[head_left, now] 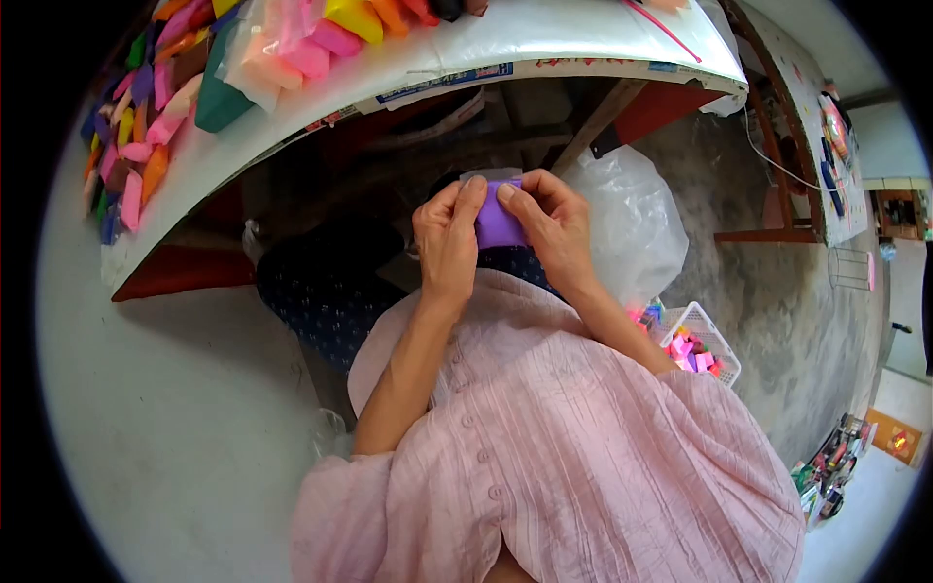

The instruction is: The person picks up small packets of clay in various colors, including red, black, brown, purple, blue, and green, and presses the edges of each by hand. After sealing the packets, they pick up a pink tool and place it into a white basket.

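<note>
A purple block [500, 227], soft-looking like modelling clay, is held up in front of my lap between both hands. Clear plastic film [493, 176] shows along its top edge. My left hand [451, 233] pinches the block's left side, thumb upward. On the right side, my right hand [552, 222] presses its thumb onto the upper front, with the fingers curled behind. The back of the block and most fingertips are hidden.
A white-covered table [389, 83] stands ahead, bearing many coloured clay-like pieces [136, 146] and a pink stick [666, 31]. To my right are a large clear plastic bag [632, 219] and a white basket [721, 342] of colourful pieces. Another table [826, 185] stands farther right.
</note>
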`<state>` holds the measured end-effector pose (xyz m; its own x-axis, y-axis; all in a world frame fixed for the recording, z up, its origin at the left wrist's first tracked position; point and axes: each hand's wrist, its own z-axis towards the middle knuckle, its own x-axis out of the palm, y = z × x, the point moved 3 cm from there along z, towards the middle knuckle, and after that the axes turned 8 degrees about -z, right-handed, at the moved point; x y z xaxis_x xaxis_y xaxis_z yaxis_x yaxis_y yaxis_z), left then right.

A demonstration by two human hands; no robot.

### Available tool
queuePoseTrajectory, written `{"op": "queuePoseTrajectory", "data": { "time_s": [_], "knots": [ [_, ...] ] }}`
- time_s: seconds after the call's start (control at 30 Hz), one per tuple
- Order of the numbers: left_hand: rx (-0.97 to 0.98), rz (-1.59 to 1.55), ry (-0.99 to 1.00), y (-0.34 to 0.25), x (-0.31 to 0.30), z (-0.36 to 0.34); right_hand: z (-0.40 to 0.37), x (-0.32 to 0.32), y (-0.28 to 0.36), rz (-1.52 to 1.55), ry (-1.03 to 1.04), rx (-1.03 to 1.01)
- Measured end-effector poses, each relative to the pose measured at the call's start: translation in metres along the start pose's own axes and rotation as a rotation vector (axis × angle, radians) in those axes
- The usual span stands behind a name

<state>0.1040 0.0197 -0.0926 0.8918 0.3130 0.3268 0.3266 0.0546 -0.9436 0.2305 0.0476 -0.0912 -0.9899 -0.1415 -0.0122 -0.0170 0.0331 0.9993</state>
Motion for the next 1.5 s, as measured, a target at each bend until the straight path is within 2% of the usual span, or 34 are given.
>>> {"op": "queuePoseTrajectory", "data": {
  "time_s": [0.13, 0.27, 0.37, 0.57, 0.7, 0.9, 1.0, 1.1, 1.17, 1.3, 1.5],
  "knots": [
    [0.05, 0.23, 0.057, 0.013, 0.002, 0.019, 0.007, -0.006, -0.012, 0.023, 0.003, 0.067],
    [-0.023, 0.243, 0.19, 0.008, 0.01, 0.022, 0.012, -0.018, -0.007, 0.138, -0.089, 0.227],
    [-0.138, 0.107, 0.212, 0.005, 0.008, 0.012, 0.018, -0.026, -0.009, 0.197, -0.149, 0.29],
    [0.172, 0.433, 0.234, -0.004, 0.005, -0.02, 0.018, -0.033, -0.018, 0.194, -0.143, 0.334],
    [0.309, 0.594, 0.228, -0.002, 0.003, -0.019, 0.017, -0.031, -0.021, 0.194, -0.126, 0.36],
    [0.491, 0.663, 0.25, -0.009, 0.006, -0.018, 0.018, -0.029, -0.024, 0.156, -0.103, 0.38],
    [0.55, 0.699, 0.252, -0.012, 0.005, -0.017, 0.019, -0.029, -0.022, 0.034, -0.046, 0.427],
    [0.53, 0.695, 0.211, -0.01, 0.0, -0.016, 0.013, -0.029, -0.003, -0.219, 0.025, 0.308],
    [0.546, 0.697, 0.181, -0.012, -0.003, -0.016, 0.011, -0.041, -0.015, -0.446, 0.054, 0.041],
    [0.553, 0.709, 0.173, -0.015, -0.008, -0.014, -0.002, -0.037, 0.013, -0.782, 0.122, -0.397],
    [0.585, 0.715, 0.204, -0.016, -0.012, -0.015, 0.0, -0.026, 0.024, -0.799, 0.156, -0.644]
  ]
}}
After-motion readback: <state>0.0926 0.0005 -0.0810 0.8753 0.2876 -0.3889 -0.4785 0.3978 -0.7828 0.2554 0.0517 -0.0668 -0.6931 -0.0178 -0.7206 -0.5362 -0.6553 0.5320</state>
